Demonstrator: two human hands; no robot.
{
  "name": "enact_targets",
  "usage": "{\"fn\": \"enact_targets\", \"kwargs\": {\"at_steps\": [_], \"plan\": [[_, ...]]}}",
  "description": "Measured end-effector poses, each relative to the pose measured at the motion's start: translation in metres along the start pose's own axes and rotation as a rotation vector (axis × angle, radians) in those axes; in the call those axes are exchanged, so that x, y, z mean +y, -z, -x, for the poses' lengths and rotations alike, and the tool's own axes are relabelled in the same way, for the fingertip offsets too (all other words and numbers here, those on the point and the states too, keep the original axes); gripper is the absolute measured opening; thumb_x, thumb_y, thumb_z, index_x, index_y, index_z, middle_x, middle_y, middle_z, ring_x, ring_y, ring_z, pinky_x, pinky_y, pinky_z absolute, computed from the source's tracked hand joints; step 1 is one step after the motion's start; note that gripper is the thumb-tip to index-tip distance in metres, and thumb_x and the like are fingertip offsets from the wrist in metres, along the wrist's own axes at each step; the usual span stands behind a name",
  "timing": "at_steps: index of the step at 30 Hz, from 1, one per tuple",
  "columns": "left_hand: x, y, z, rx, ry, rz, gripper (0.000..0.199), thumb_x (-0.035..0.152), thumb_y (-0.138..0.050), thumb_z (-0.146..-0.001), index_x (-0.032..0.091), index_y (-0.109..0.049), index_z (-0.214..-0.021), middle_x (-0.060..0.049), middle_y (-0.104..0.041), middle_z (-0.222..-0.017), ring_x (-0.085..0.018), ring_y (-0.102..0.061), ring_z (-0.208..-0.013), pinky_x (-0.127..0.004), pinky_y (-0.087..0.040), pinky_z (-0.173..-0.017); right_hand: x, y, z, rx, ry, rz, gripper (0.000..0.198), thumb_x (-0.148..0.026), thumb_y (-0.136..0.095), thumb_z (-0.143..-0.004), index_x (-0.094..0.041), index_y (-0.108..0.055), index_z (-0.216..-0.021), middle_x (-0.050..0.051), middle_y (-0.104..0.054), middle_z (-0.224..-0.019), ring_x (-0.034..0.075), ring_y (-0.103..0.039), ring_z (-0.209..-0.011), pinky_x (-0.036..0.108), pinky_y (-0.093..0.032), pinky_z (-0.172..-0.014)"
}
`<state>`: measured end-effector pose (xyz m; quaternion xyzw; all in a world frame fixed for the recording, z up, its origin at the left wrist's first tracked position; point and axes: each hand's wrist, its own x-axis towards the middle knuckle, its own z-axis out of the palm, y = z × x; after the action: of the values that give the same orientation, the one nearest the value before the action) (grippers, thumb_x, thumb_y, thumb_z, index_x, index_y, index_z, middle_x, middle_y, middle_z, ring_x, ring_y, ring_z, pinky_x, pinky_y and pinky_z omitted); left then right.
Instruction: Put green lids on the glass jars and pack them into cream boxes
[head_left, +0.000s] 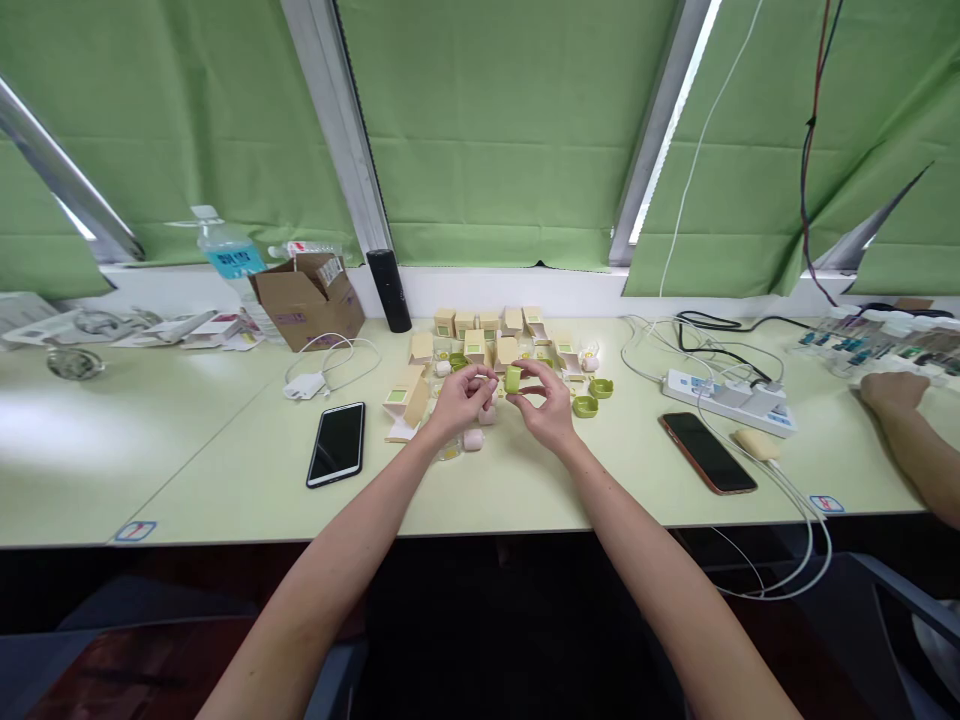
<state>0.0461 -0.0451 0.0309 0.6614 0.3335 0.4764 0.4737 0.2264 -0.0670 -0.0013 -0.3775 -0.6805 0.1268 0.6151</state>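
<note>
Between the thumb and fingers of my right hand (546,405) is a small light-green plastic case (512,379), held above the table. My left hand (466,397) is just left of it, its fingers pinched together; anything between them is too small to make out. Two similar green cases, one nearer (585,406) and one farther (601,388), lie right of my right hand. Below my left hand lie a pale pink cylinder (473,440) and a clear round piece (450,450). Behind both hands stand several small cream boxes (476,347), and an opened cream box (406,398) lies to the left.
A phone (336,445) and a white charger (304,386) lie to the left. On the right are another phone (709,453), a power strip (729,402) and cables. A cardboard box (307,303) and black cylinder (389,291) stand behind. Another person's hand (894,392) rests far right.
</note>
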Motion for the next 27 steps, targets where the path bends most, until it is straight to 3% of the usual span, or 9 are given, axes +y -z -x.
{"fn": "enact_targets", "kwargs": {"at_steps": [10, 16, 20, 23, 27], "plan": [[-0.008, -0.003, -0.003, 0.011, 0.015, -0.023, 0.038, 0.053, -0.077, -0.081, 0.019, -0.062, -0.086, 0.005, -0.051, -0.058, -0.01, -0.043, -0.05, -0.023, -0.03, -0.051, 0.0, -0.003, 0.002, -0.069, 0.042, 0.013, 0.041, -0.022, -0.071, -0.087, -0.028, -0.065, -0.127, 0.009, -0.068, -0.125, 0.02, -0.067, -0.101, 0.034, -0.068, -0.076], [-0.007, 0.004, -0.003, 0.022, 0.037, -0.036, 0.035, 0.051, -0.074, -0.084, 0.019, -0.059, -0.087, 0.007, -0.046, -0.053, -0.009, -0.039, -0.047, -0.023, -0.028, -0.05, 0.0, -0.003, 0.002, -0.025, 0.044, 0.032, 0.039, -0.023, -0.073, -0.087, -0.027, -0.066, -0.124, 0.009, -0.068, -0.121, 0.021, -0.066, -0.096, 0.033, -0.067, -0.071], [-0.009, 0.01, -0.006, 0.057, 0.049, -0.052, 0.037, 0.053, -0.072, -0.087, 0.018, -0.06, -0.093, 0.005, -0.054, -0.055, -0.009, -0.04, -0.045, -0.022, -0.029, -0.048, 0.001, -0.002, 0.003, -0.029, 0.063, 0.069, 0.039, -0.023, -0.071, -0.089, -0.027, -0.065, -0.127, 0.01, -0.068, -0.123, 0.021, -0.066, -0.096, 0.034, -0.066, -0.07], [-0.009, 0.012, -0.007, 0.041, 0.035, -0.029, 0.047, 0.057, -0.074, -0.086, 0.016, -0.064, -0.107, 0.0, -0.066, -0.069, -0.009, -0.047, -0.05, -0.022, -0.036, -0.051, 0.003, -0.003, 0.004, -0.008, 0.084, 0.133, 0.042, -0.025, -0.069, -0.091, -0.027, -0.061, -0.132, 0.011, -0.068, -0.124, 0.022, -0.067, -0.097, 0.037, -0.066, -0.071], [-0.006, 0.012, -0.005, -0.106, 0.015, 0.066, 0.062, 0.06, -0.081, -0.081, 0.015, -0.067, -0.12, -0.006, -0.072, -0.09, -0.018, -0.068, -0.083, -0.028, -0.053, -0.075, 0.003, -0.005, 0.007, 0.025, 0.159, 0.231, 0.042, -0.033, -0.074, -0.091, -0.026, -0.057, -0.129, 0.011, -0.071, -0.118, 0.025, -0.068, -0.096, 0.04, -0.065, -0.07]]}}
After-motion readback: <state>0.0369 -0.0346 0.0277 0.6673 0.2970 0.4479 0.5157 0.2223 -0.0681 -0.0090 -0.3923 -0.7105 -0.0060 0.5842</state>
